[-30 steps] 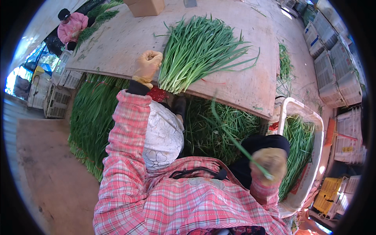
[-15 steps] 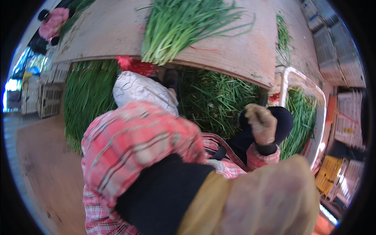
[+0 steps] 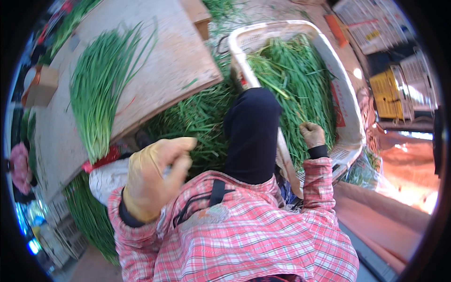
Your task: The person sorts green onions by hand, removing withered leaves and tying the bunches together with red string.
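Observation:
My left hand [image 3: 155, 178], in a yellow glove, is raised close to the camera above my pink plaid sleeve. Its fingers are loosely bent and I see nothing in it. My right hand [image 3: 312, 135], also gloved, is down inside the white plastic crate [image 3: 345, 98] and is closed in a fist on a few stalks of the green chives [image 3: 291, 80] that fill it. A loose bundle of chives [image 3: 96, 94] lies on the wooden board [image 3: 169, 61] to the left, apart from both hands. My black-trousered knee [image 3: 251, 131] stands between board and crate.
More chives [image 3: 197, 115] are heaped on the floor under the board's edge. A white sack [image 3: 108, 176] lies below the board. A cardboard box [image 3: 40, 87] sits at the board's far left. A yellow crate [image 3: 390, 91] stands at the right. Another person in pink [image 3: 19, 164] is at the left rim.
The view has swung right toward the crate. My left hand left the bundle on the board and rose near the camera. My right hand went down into the crate and closed on chives.

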{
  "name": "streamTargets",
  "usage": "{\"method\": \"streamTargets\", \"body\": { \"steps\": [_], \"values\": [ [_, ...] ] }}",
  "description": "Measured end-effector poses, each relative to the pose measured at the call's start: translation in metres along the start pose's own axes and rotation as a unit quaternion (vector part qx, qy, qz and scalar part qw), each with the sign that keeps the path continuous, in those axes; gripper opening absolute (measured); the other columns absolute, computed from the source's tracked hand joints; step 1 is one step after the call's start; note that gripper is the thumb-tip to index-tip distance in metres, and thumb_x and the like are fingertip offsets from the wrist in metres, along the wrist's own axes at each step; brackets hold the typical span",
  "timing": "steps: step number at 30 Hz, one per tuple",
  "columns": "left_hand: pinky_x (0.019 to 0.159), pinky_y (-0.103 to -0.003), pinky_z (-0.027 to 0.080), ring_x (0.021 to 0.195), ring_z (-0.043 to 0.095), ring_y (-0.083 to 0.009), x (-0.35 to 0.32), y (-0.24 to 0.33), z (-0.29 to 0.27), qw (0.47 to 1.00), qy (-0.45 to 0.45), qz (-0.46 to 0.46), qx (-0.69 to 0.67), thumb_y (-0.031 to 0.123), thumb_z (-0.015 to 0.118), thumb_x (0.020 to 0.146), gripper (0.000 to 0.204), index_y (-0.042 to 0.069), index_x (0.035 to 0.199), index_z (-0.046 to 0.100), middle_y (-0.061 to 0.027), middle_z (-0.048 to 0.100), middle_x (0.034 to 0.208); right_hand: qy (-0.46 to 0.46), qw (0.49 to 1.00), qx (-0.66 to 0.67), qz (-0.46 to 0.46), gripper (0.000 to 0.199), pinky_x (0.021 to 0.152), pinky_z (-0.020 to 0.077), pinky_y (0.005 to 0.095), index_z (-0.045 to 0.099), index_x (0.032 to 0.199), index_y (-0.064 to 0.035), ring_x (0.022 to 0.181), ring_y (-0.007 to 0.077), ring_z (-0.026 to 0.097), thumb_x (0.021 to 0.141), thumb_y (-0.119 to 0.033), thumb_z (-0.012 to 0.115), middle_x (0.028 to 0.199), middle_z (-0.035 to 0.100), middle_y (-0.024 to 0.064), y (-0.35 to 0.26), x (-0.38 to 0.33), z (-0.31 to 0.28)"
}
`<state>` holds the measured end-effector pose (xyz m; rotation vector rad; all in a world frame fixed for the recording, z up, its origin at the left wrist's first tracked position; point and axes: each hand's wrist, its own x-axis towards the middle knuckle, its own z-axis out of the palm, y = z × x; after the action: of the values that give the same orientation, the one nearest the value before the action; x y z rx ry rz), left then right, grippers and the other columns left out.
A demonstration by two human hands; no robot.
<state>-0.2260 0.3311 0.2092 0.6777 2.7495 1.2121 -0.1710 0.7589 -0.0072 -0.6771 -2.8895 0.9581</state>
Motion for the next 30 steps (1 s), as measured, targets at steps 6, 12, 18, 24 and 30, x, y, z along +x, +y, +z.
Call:
{"method": "streamTargets", "body": {
  "steps": [6, 12, 18, 24, 30],
  "values": [
    [0.053, -0.019, 0.046, 0.059, 0.059, -0.0096, -0.066, -0.152, 0.089, 0.855, -0.025, -0.397, -0.332, 0.008, 0.054, 0.085, 0.018, 0.001, 0.100, 0.060, -0.0062, 0.066, 0.079, -0.027, 0.995, -0.050, 0.081, 0.025, 0.061, 0.0480, 0.0326, 0.068, 0.088, -0.0039, 0.062, 0.0199, 0.063, 0.080, -0.027, 0.064, 0.066, 0.064, 0.0115, 0.005, 0.004, -0.003],
    [0.049, -0.020, 0.042, 0.057, 0.055, -0.0086, -0.101, -0.191, 0.136, 0.825, -0.057, -0.489, -0.278, 0.011, 0.051, 0.086, 0.021, 0.002, 0.103, 0.059, -0.0053, 0.064, 0.077, -0.050, 0.987, -0.134, 0.075, 0.021, 0.070, 0.0484, 0.0394, 0.068, 0.090, -0.0081, 0.079, 0.0313, 0.063, 0.078, -0.025, 0.063, 0.079, 0.065, 0.0141, 0.029, 0.010, -0.004],
    [0.050, -0.020, 0.043, 0.058, 0.056, -0.0090, -0.085, -0.187, 0.145, 0.831, -0.043, -0.487, -0.264, 0.012, 0.052, 0.085, 0.022, 0.001, 0.103, 0.059, -0.0056, 0.064, 0.077, 0.054, 0.994, 0.028, -0.088, 0.015, 0.069, 0.0484, 0.0389, 0.066, 0.088, -0.0086, 0.077, 0.0307, 0.061, 0.079, -0.020, 0.061, 0.085, 0.064, 0.0090, -0.020, 0.053, 0.040],
    [0.051, -0.020, 0.044, 0.059, 0.059, -0.0102, -0.090, -0.194, 0.150, 0.824, -0.022, -0.511, -0.244, 0.014, 0.052, 0.088, 0.022, 0.001, 0.104, 0.060, -0.0066, 0.065, 0.080, 0.109, 0.980, -0.068, -0.153, 0.025, 0.077, 0.0474, 0.0426, 0.060, 0.094, -0.0042, 0.093, 0.0335, 0.057, 0.079, -0.024, 0.062, 0.098, 0.060, 0.0153, -0.059, 0.164, 0.069],
    [0.053, -0.022, 0.045, 0.061, 0.058, -0.0110, -0.089, -0.201, 0.148, 0.814, 0.004, -0.528, -0.241, 0.011, 0.049, 0.085, 0.024, 0.000, 0.104, 0.060, -0.0069, 0.065, 0.079, 0.120, 0.976, -0.154, -0.096, 0.049, 0.088, 0.0448, 0.0409, 0.053, 0.109, 0.0009, 0.105, 0.0335, 0.054, 0.075, -0.031, 0.068, 0.112, 0.056, 0.0197, -0.076, 0.286, 0.076]
  ]
}}
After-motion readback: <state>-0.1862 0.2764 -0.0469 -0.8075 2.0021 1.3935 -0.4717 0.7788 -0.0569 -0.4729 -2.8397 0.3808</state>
